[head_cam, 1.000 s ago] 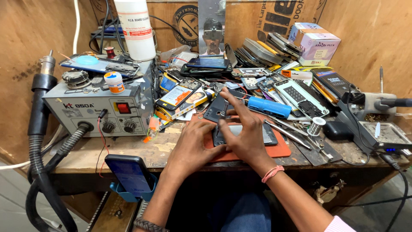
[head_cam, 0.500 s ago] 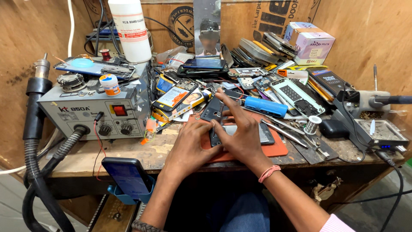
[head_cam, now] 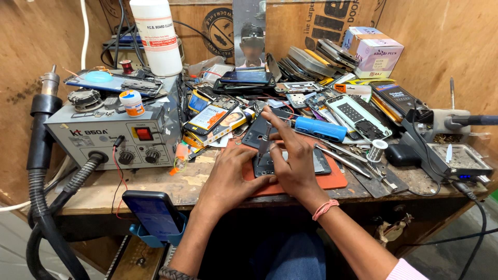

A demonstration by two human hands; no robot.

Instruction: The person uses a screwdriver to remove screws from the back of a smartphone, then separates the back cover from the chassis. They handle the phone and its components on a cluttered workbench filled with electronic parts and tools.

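A: What are the fingers doing?
B: The right hand [head_cam: 295, 166] pinches a thin metal tool [head_cam: 264, 141], tip down on the opened phone [head_cam: 290, 163], which lies on the orange mat [head_cam: 332, 181]. The left hand [head_cam: 231, 181] presses flat on the phone's near edge, fingers together.
A: Risk?
B: Probably a slip; the tool could gouge the board.
A: Changed from earlier?
B: Hardly; the hands have stayed put.

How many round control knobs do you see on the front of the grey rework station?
2: the left knob and the right knob sit side by side under the red switch on the grey station. Others may be hidden.
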